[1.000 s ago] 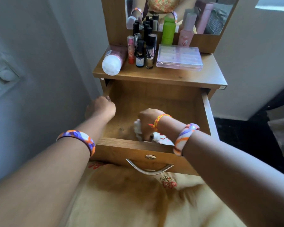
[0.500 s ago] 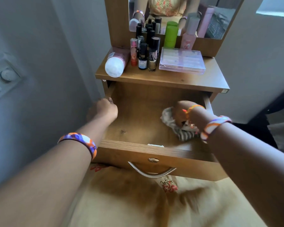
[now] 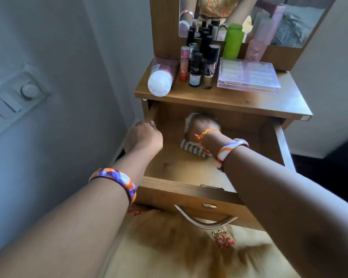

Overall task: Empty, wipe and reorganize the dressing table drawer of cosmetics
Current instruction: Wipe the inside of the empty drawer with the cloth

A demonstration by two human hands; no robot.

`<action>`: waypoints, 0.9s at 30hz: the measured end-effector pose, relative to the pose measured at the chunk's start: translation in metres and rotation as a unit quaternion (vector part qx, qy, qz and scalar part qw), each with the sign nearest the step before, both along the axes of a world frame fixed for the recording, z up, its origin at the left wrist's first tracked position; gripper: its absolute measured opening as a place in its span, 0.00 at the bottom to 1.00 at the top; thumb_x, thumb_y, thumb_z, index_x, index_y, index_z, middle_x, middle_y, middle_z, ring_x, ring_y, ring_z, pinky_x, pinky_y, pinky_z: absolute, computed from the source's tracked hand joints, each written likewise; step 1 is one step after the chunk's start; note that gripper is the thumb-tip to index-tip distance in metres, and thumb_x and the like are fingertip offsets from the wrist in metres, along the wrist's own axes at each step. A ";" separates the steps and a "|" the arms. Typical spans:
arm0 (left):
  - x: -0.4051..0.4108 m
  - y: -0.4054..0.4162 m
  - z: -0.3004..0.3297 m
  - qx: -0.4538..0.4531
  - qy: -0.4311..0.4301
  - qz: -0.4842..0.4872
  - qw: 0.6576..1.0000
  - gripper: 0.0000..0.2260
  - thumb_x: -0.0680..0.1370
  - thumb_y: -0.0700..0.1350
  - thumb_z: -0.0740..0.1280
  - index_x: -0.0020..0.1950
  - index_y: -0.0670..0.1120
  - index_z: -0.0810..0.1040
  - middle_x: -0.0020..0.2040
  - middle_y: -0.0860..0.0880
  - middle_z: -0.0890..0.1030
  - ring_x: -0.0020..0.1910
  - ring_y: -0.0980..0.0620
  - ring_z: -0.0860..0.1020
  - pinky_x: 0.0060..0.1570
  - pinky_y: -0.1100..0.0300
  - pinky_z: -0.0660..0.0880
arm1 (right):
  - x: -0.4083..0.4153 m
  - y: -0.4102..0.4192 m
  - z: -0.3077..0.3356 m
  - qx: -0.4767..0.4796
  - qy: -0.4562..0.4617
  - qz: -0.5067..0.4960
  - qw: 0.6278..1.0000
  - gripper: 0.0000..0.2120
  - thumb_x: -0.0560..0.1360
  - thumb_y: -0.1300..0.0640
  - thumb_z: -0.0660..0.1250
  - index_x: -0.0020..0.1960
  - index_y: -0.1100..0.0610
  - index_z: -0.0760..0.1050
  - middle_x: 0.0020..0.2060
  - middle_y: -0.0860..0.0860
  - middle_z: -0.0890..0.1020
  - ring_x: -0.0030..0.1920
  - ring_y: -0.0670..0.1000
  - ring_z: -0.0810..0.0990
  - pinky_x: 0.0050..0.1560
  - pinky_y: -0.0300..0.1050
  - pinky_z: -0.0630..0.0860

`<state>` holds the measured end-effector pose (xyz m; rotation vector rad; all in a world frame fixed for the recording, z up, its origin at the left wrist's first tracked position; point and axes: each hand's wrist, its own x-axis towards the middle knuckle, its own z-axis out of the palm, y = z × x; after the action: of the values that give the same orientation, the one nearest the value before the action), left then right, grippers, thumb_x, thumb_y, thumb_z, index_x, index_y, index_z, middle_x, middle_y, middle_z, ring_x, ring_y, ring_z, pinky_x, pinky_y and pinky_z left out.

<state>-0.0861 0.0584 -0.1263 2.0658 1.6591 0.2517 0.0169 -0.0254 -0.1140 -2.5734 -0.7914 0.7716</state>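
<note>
The wooden drawer [image 3: 181,190] of the dressing table stands pulled out, with nothing in it but a cloth. My right hand [image 3: 204,127] presses a white and grey striped cloth [image 3: 193,149] against the drawer floor near the back, left of centre. My left hand [image 3: 144,137] grips the drawer's left side wall. On the tabletop [image 3: 239,99] stand several cosmetics: a lying white-capped tube [image 3: 161,80], small dark bottles [image 3: 195,71], a green bottle [image 3: 232,42], a pink bottle [image 3: 256,47] and a clear pink case [image 3: 248,76].
A mirror [image 3: 249,15] rises behind the tabletop. A wall with a switch panel [image 3: 12,99] is close on the left. My lap in yellow cloth [image 3: 179,247] lies under the drawer's metal handle [image 3: 205,221]. A dark floor shows at the right.
My right hand has swept the cloth from the drawer's front, across to the right side, then to the back left of centre. My left hand has stayed on the drawer's side.
</note>
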 end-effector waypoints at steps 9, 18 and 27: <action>0.000 0.005 -0.005 0.003 -0.039 -0.023 0.999 0.23 0.82 0.51 0.48 0.60 0.37 0.75 0.59 0.37 0.78 0.59 0.37 0.75 0.56 0.51 0.71 | -0.017 0.037 -0.006 0.036 0.060 0.079 0.994 0.10 0.78 0.63 0.57 0.55 0.64 0.74 0.49 0.62 0.81 0.55 0.55 0.80 0.55 0.45 0.75; 0.000 0.006 0.001 -0.048 -0.075 0.018 0.996 0.20 0.82 0.47 0.50 0.61 0.36 0.74 0.62 0.36 0.76 0.61 0.36 0.73 0.57 0.49 0.70 | 0.065 0.045 -0.059 0.085 0.244 -0.071 0.963 0.15 0.67 0.46 0.71 0.50 0.53 0.79 0.32 0.46 0.82 0.30 0.39 0.80 0.31 0.38 0.81; -0.007 0.016 0.000 -0.152 -0.223 0.124 0.955 0.18 0.81 0.46 0.55 0.65 0.36 0.71 0.63 0.37 0.75 0.61 0.38 0.74 0.59 0.50 0.71 | -0.032 0.068 -0.009 0.361 0.390 -0.215 0.819 0.22 0.71 0.58 0.70 0.64 0.61 0.72 0.57 0.60 0.80 0.57 0.60 0.79 0.62 0.57 0.75</action>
<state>-0.0927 0.0742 -0.1259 1.4444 1.5524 0.4743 -0.0151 0.0427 -0.1232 -1.4507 -0.1496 1.0030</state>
